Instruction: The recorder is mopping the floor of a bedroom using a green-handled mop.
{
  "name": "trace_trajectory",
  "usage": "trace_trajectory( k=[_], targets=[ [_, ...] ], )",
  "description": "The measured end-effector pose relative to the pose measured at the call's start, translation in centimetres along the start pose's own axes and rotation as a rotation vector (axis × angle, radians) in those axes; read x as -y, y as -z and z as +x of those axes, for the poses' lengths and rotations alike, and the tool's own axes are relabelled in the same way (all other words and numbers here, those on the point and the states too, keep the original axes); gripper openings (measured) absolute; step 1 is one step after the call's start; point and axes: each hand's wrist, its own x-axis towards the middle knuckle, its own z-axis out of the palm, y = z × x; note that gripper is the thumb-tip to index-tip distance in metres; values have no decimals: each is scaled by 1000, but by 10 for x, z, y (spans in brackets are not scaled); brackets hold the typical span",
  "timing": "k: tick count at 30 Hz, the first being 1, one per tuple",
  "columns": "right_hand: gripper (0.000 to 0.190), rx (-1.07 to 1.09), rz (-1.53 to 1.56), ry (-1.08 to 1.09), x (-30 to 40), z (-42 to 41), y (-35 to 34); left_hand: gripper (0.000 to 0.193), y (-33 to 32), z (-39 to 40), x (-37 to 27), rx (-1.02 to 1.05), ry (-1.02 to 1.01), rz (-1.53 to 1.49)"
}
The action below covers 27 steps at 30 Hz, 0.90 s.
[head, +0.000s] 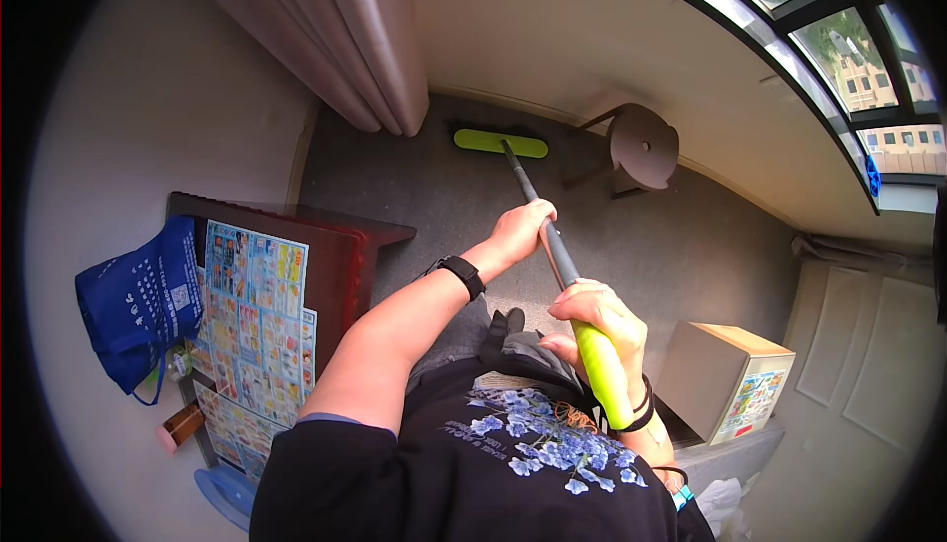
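Both my hands are on one long-handled broom. My left hand (520,231), with a black watch on its wrist, is wrapped around the middle of the grey pole (520,176). Closer to my body, my right hand (620,327) grips the upper end, where the pole meets a yellow-green handle grip (603,375). The pole slants away from me to a yellow-green broom head (488,141) on the grey floor (636,246). Dark bristles show along its far edge, near the wall and the curtain's lower end.
A stool (644,146) stands by the wall, right of the broom head. Pinkish curtains (355,31) hang at upper left. Left, a dark red wooden table (329,246) bears printed sheets (255,320) and a blue bag (140,298). A pale box-shaped cabinet (703,379) is at right.
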Motion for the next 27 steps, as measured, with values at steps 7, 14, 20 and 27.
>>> trace_trajectory(
  k=[7, 14, 20, 27],
  targets=[
    [35, 75, -29, 28, 26, -46, 37, 21, -33, -55, -34, 5, -152, 119],
    [36, 118, -18, 80, 44, -104, 67, 22, -82, -117, -60, 11, -143, 95],
    [36, 163, 14, 153, 55, -156, 90, 25, -124, -170, -84, 31, -110, 111],
    [36, 192, 118, 207, 61, -190, 98, 23, -151, -208, -95, 58, -94, 135]
  ],
)
